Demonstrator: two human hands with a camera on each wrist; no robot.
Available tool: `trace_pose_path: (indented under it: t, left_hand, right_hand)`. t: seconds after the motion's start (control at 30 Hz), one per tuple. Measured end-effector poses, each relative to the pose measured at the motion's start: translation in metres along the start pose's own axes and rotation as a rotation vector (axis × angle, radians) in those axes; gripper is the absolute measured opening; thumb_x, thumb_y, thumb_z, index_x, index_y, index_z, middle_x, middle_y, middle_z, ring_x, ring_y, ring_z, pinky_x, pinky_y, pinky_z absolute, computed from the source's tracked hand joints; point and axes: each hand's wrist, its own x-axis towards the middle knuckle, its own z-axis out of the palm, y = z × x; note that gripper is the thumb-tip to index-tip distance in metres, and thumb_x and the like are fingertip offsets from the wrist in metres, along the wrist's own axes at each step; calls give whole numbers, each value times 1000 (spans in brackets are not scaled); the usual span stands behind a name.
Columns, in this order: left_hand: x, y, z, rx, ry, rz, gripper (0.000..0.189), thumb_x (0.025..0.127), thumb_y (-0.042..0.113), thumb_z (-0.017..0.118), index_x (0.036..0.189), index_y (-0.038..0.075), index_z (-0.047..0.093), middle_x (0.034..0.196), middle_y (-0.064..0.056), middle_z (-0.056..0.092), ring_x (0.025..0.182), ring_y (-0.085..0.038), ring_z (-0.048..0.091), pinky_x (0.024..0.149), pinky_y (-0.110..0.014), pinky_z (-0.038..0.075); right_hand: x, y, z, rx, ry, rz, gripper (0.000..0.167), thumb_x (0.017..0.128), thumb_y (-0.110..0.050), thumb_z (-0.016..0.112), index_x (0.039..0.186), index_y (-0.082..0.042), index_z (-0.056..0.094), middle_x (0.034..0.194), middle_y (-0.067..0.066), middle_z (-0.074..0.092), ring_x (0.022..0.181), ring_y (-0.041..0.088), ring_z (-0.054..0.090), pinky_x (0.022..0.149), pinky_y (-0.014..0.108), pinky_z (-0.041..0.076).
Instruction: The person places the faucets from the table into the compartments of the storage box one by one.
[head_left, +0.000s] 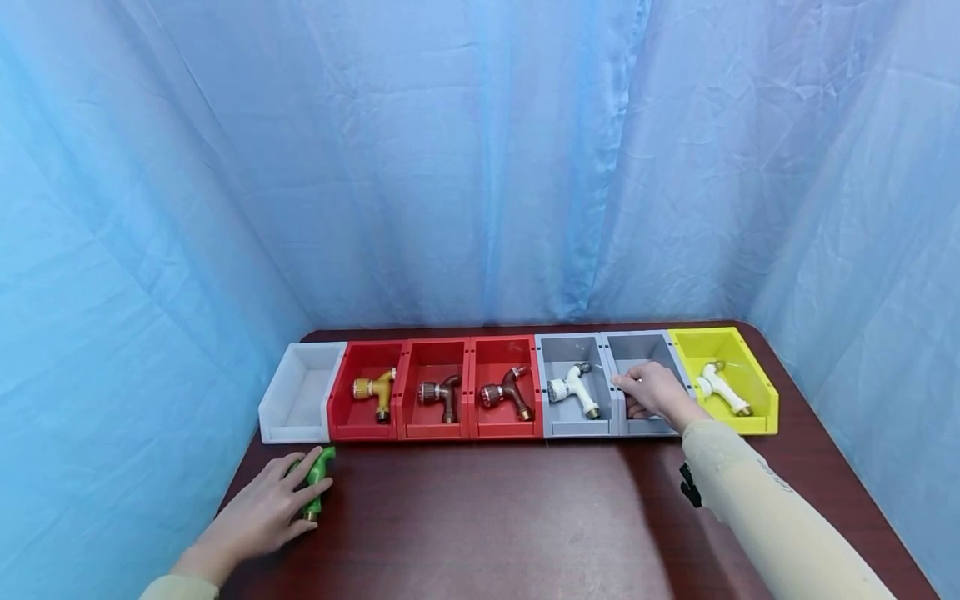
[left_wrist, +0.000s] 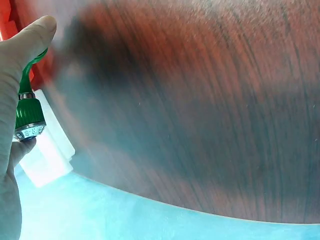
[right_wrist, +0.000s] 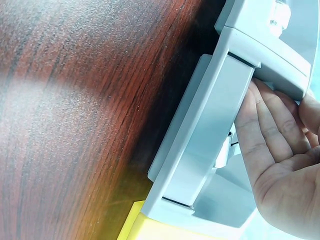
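Observation:
My left hand [head_left: 270, 504] grips a green tap [head_left: 317, 479] at the table's left, in front of the white bin [head_left: 287, 434]. In the left wrist view, the tap's ribbed green knob [left_wrist: 30, 112] shows between thumb and finger. My right hand [head_left: 656, 390] reaches into the right-hand grey bin [head_left: 651, 342]. Its fingers [right_wrist: 270, 117] lie nearly straight against the inner side of the divider, thumb at the divider's edge. Below them, a white piece [right_wrist: 222, 152] shows inside the bin, mostly hidden by the hand.
Red bins [head_left: 367, 432] hold a yellow tap [head_left: 381, 392] and two brown taps [head_left: 448, 398]. White taps lie in the other grey bin [head_left: 577, 428] and the yellow bin [head_left: 759, 422]. The row stands along the dark wooden table's [head_left: 480, 517] back, before blue curtains [head_left: 450, 167].

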Motion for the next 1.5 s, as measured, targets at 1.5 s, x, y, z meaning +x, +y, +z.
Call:
trace_pose_path:
  t: [1.5]
  left_hand:
    - [28, -54, -23, 36, 58, -217, 69, 71, 32, 94, 132, 12, 70, 150, -28, 48, 125, -48, 50, 96, -64, 51]
  right_hand:
    - [1, 1, -1, -21, -4, 13, 35, 106, -29, 57, 83, -2, 59, 75, 11, 60, 69, 22, 66, 66, 36, 62]
